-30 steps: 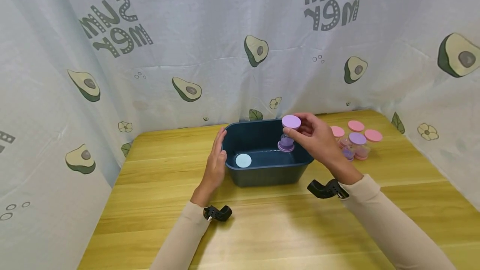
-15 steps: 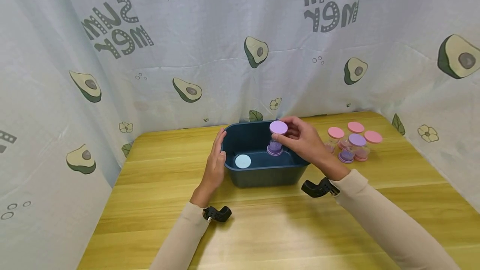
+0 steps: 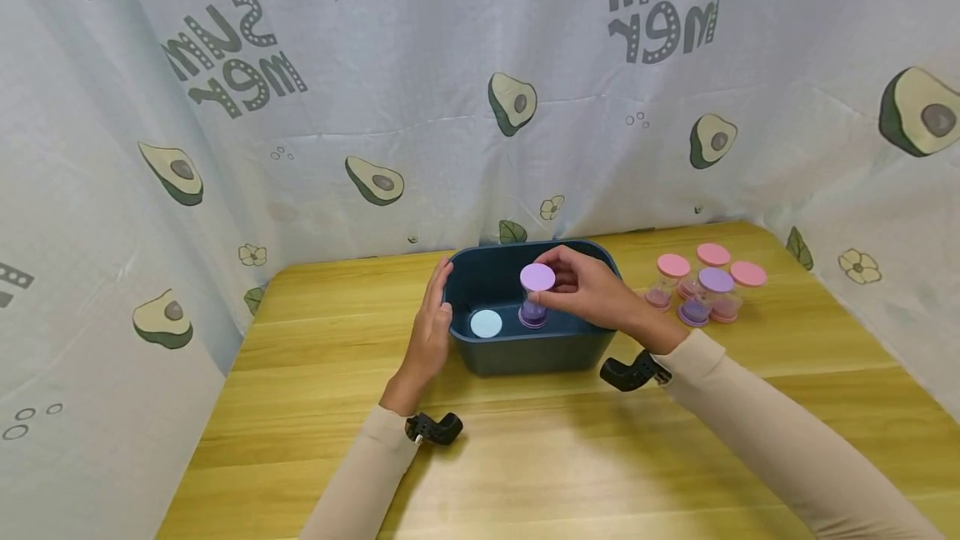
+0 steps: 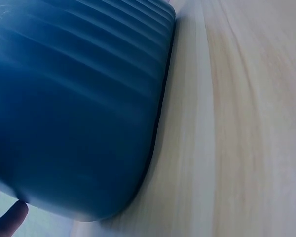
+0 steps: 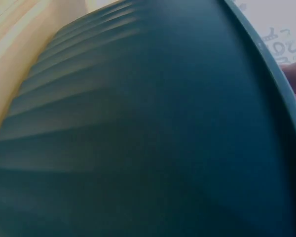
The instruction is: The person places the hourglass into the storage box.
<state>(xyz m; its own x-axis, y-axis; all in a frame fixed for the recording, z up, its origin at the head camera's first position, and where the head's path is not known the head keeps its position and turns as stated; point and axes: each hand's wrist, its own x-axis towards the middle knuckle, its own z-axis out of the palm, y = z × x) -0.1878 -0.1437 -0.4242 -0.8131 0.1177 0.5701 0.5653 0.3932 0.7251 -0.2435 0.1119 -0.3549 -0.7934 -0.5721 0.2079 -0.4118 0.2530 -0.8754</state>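
In the head view a dark blue bin [image 3: 536, 354] stands on the table. My right hand [image 3: 588, 290] reaches over its front right side and pinches a purple sand timer [image 3: 537, 277] between thumb and fingers, upright and low inside the bin. Left of it in the bin is a sand timer with a pale blue cap [image 3: 486, 323]. My left hand [image 3: 431, 327], fingers straight, rests against the bin's left end. The left wrist view shows the bin's ribbed wall [image 4: 84, 98] and a fingertip at its edge. In the right wrist view the bin wall [image 5: 138, 123] hides most of the hand.
Right of the bin, several sand timers stand grouped on the wooden table [image 3: 337, 373]: a purple one [image 3: 716, 280] and pink ones such as the pink sand timer [image 3: 748, 274]. A curtain with avocado prints [image 3: 450, 65] hangs along the table's back edge and sides.
My right hand has carried the purple sand timer leftward and down into the bin, toward the pale blue one. The left hand has stayed at the bin's left end.
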